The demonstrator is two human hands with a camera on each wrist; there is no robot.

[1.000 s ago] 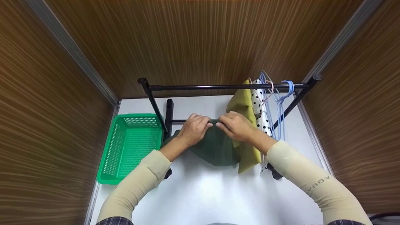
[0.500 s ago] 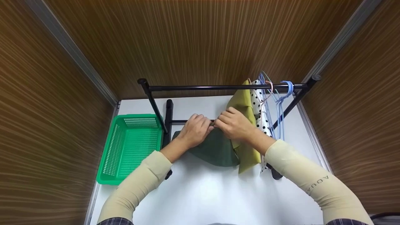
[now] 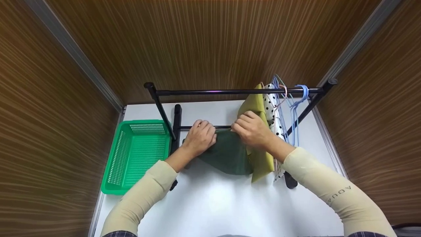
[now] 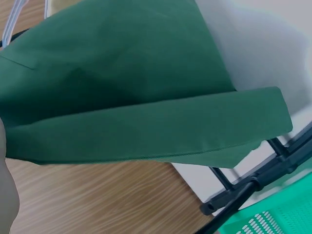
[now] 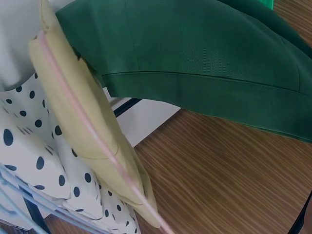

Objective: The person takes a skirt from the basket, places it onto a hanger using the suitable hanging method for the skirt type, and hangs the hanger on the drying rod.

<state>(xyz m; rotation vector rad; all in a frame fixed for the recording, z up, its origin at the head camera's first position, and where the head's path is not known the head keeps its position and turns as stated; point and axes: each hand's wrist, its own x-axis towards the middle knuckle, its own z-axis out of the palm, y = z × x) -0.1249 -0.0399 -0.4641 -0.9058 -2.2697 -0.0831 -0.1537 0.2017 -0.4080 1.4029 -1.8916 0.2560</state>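
A dark green cloth (image 3: 230,154) with a stitched hem hangs between my two hands above the white table. My left hand (image 3: 200,136) holds its upper edge on the left, fingers curled over it. On the right, my right hand (image 3: 251,130) grips the same edge, close to a yellow cloth (image 3: 263,166) hanging from the rack. In the left wrist view the green cloth (image 4: 131,134) shows a folded-over band along its edge. In the right wrist view the green cloth (image 5: 195,48) meets the yellow cloth (image 5: 87,112). The fingertips are hidden in both wrist views.
A black clothes rack (image 3: 204,92) spans the table. A white polka-dot cloth (image 3: 269,107) and several blue hangers (image 3: 302,92) hang at its right end. A green basket (image 3: 144,154) stands at the left. Wood-grain walls surround the table.
My hands came close together on the green cloth's top edge, then drew apart. The left hand has shifted left and the right hand slightly right, stretching the edge between them.
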